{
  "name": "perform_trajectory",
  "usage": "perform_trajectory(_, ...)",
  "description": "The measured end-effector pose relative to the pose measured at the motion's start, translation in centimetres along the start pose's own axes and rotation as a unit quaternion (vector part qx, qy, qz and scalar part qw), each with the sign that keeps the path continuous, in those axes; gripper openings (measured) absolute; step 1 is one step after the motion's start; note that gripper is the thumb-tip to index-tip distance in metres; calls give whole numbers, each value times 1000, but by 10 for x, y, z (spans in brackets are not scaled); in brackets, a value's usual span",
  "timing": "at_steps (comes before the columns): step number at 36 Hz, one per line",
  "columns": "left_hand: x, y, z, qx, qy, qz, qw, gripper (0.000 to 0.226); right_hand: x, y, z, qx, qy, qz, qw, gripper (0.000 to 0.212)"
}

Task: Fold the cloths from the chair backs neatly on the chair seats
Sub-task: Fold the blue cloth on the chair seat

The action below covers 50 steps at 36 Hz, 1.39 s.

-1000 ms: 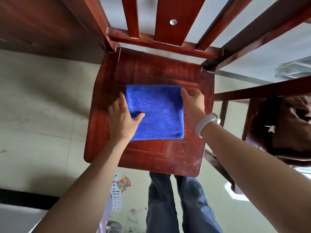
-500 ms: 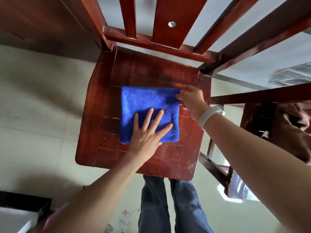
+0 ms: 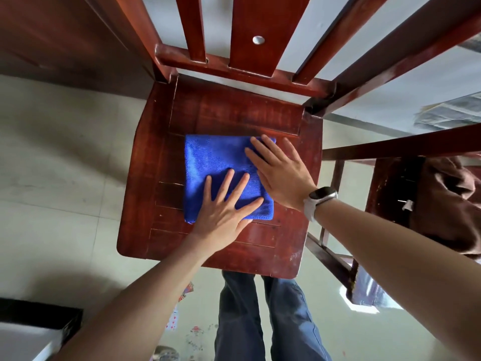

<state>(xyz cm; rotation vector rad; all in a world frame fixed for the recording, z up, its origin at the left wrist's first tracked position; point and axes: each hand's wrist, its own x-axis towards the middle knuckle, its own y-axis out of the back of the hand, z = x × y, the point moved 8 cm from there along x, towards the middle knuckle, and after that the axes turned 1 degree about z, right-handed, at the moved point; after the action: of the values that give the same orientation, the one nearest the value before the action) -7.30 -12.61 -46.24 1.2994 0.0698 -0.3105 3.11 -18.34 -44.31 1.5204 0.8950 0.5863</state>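
A blue cloth, folded into a square, lies flat in the middle of the red-brown wooden chair seat. My left hand presses on the cloth's near edge with fingers spread and straight. My right hand, with a white watch on the wrist, lies flat on the cloth's right side, fingers straight and pointing to its far right corner. The chair's slatted back rises beyond the seat with nothing hanging on it.
A second wooden chair stands to the right with a brown cloth or bag on it. A dark wooden table side fills the upper left. My legs in jeans stand at the seat's front edge. Playing cards lie on the pale floor.
My right hand went from pinching the cloth's far right corner to lying flat on its right side. My left hand stayed pressed on the near part.
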Motion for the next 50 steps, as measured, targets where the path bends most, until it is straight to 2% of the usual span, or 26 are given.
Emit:
perform_trajectory(3, -4, -8, 0, 20, -14, -20, 999, 58, 0, -23, 12, -78, 26, -103, 991, 54)
perform_trajectory(5, -8, -14, -1, 27, -19, -41, 999, 59, 3, -26, 15, -71, 33, -130, 988, 56)
perform_trajectory(7, -12, -12, 0, 11, -25, -38, 999, 54, 6, -21, 12, -39, 20, -118, 992, 55)
perform_trajectory(10, -19, 13, -1, -52, -22, 47, 997, 33, -5, -4, 18, 74, -80, -32, 994, 51)
perform_trajectory(12, -25, 30, -20, -80, 54, 109, 989, 28, -19, -1, 28, 150, -183, 5, 972, 48)
perform_trajectory(13, -28, 35, -35, -84, 112, 129, 982, 30, -27, -5, 32, 186, -241, -2, 953, 46)
perform_trajectory(15, -37, 38, -70, -97, 237, 151, 955, 37, -42, -18, 36, 240, -342, -29, 908, 39)
perform_trajectory(18, -43, 29, -110, -170, 372, 150, 900, 47, -46, -26, 26, 288, -397, -36, 871, 33)
perform_trajectory(20, -37, 20, -121, -218, 398, 131, 881, 50, -44, -25, 18, 340, -425, -12, 839, 31)
perform_trajectory(22, -28, 15, -120, -230, 378, 111, 890, 47, -43, -28, 15, 376, -464, -2, 802, 33)
perform_trajectory(24, -23, 9, -117, -262, 383, 90, 881, 40, -45, -38, 15, 391, -508, -20, 767, 35)
perform_trajectory(25, -22, 8, -118, -298, 402, 93, 861, 36, -47, -43, 16, 402, -528, -25, 747, 35)
perform_trajectory(27, -23, 6, -124, -398, 449, 122, 790, 27, -50, -50, 18, 436, -561, -20, 703, 33)
perform_trajectory(28, -22, 5, -125, -439, 466, 125, 758, 24, -49, -52, 18, 446, -566, -20, 693, 32)
perform_trajectory(29, -20, 5, -126, -470, 474, 116, 736, 22, -47, -52, 18, 446, -560, -27, 698, 30)
perform_trajectory(32, -15, 4, -126, -534, 461, 79, 704, 9, -39, -44, 16, 446, -527, -47, 722, 15)
perform_trajectory(33, -15, 5, -124, -547, 453, 66, 700, 13, -38, -41, 16, 454, -522, -42, 721, 13)
perform_trajectory(35, -15, 9, -118, -558, 444, 51, 699, 16, -41, -35, 15, 475, -517, -15, 712, 15)
perform_trajectory(38, -20, 22, -109, -535, 447, 74, 714, 13, -48, -20, 11, 490, -504, 35, 710, 15)
perform_trajectory(40, -24, 37, -100, -518, 425, 102, 736, 14, -57, -9, 8, 496, -507, 53, 703, 20)
perform_trajectory(44, -37, 80, -81, -414, 379, 174, 809, 25, -76, 20, 8, 504, -507, 78, 694, 31)
perform_trajectory(47, -51, 119, -53, -371, 356, 217, 830, 25, -97, 48, 3, 524, -498, 88, 685, 37)
perform_trajectory(50, -63, 141, -17, -378, 331, 202, 841, 30, -128, 81, 1, 532, -497, 113, 676, 31)
